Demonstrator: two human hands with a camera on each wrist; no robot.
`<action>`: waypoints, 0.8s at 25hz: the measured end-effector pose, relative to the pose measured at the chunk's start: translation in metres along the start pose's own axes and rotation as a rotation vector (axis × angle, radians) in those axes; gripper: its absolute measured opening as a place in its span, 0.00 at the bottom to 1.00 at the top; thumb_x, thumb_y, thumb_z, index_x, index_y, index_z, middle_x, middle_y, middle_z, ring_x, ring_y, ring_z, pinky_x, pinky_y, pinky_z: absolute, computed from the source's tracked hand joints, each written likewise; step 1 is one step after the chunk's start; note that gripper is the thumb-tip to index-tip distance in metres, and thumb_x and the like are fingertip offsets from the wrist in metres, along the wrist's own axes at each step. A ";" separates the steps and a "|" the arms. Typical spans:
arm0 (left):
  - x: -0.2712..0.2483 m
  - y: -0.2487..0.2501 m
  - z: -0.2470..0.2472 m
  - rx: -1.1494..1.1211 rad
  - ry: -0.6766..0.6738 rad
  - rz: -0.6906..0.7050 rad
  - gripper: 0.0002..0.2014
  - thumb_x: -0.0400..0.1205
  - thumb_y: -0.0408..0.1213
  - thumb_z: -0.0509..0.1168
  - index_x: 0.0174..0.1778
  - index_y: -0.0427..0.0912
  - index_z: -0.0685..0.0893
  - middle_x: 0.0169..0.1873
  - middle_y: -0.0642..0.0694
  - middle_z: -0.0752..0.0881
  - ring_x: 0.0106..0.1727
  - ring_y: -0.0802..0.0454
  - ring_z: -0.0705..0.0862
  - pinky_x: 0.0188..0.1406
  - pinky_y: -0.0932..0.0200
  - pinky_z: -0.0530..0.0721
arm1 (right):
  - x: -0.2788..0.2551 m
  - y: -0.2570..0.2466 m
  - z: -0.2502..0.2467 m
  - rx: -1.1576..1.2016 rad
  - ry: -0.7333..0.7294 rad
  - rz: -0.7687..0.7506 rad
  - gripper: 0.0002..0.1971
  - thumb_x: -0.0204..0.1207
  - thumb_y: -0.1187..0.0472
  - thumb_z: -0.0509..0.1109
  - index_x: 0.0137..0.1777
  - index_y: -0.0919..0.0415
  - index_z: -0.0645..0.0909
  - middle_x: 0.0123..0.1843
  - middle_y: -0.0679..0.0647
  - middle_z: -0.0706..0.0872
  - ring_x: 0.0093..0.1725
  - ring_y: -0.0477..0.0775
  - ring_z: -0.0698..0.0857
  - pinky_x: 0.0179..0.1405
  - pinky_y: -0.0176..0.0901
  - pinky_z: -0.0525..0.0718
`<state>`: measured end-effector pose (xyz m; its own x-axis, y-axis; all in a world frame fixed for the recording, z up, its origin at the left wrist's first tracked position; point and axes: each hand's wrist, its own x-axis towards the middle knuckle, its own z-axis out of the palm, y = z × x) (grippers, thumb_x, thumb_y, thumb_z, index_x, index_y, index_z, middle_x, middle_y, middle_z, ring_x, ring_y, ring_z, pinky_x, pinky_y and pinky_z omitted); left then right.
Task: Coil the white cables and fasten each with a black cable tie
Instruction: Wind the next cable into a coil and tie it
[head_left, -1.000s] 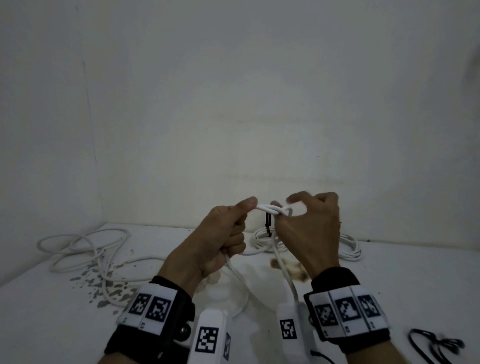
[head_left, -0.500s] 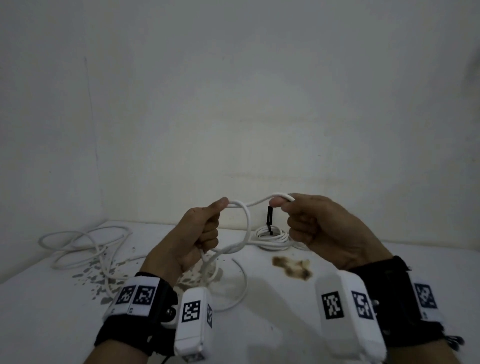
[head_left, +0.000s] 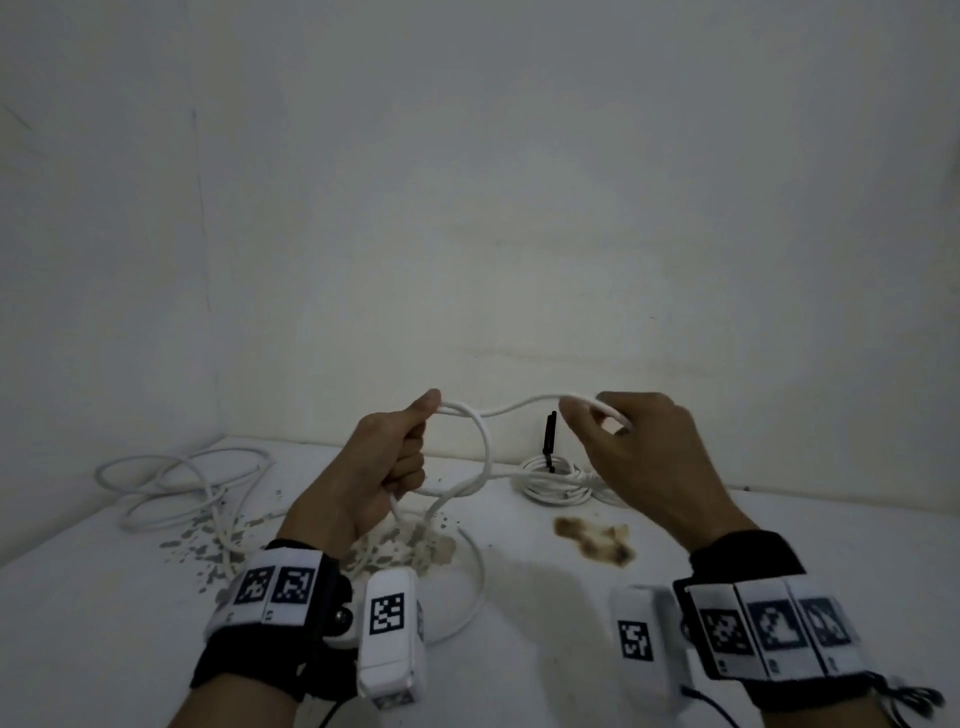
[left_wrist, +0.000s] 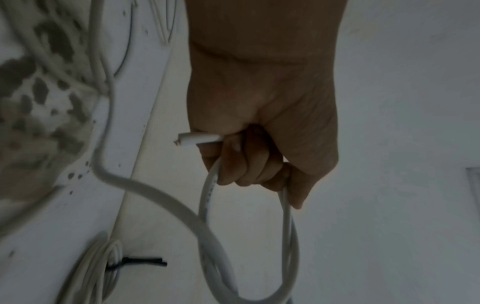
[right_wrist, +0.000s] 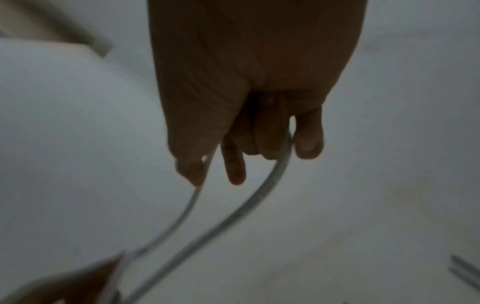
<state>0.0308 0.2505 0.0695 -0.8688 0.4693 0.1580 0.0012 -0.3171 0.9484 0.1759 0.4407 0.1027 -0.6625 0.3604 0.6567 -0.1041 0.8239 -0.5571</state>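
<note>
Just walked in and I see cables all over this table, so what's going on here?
A person is coiling a white cable in the air above the table. The left hand grips one small loop with the cut end poking out, and the right hand pinches the next stretch out to the side. One finished coil with a black cable tie lies behind, and a loose cable waits at far left.

We see a dim, greyish head view, brightest at the centre and darkening toward its corners, with straight edges bowing at the sides. Both wrist views are darker and grainy; the right hand (right_wrist: 249, 115) is a blurred silhouette, its cable (right_wrist: 233, 214) smeared.
</note>
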 end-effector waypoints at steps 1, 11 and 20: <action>0.000 0.002 -0.005 0.018 0.003 0.012 0.25 0.70 0.52 0.73 0.23 0.49 0.62 0.17 0.53 0.56 0.16 0.57 0.53 0.15 0.63 0.56 | 0.002 0.004 -0.007 -0.182 0.051 -0.026 0.25 0.72 0.34 0.71 0.26 0.55 0.79 0.16 0.46 0.75 0.19 0.45 0.75 0.25 0.40 0.73; 0.003 -0.002 0.010 -0.308 0.079 -0.038 0.27 0.84 0.50 0.66 0.23 0.50 0.60 0.15 0.54 0.55 0.14 0.58 0.53 0.14 0.65 0.53 | 0.000 0.007 0.022 1.358 -0.156 0.682 0.42 0.57 0.39 0.84 0.71 0.44 0.70 0.65 0.72 0.83 0.63 0.68 0.87 0.63 0.66 0.86; 0.001 -0.010 0.021 -0.317 0.096 -0.085 0.27 0.84 0.49 0.66 0.21 0.49 0.62 0.15 0.53 0.56 0.15 0.57 0.53 0.15 0.63 0.53 | -0.023 -0.028 0.064 1.166 -0.407 0.717 0.17 0.87 0.49 0.62 0.62 0.59 0.86 0.60 0.59 0.91 0.56 0.60 0.90 0.62 0.60 0.87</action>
<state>0.0407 0.2715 0.0663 -0.9021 0.4296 0.0412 -0.2140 -0.5281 0.8218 0.1465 0.3819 0.0707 -0.9741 0.2254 -0.0188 -0.0693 -0.3766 -0.9238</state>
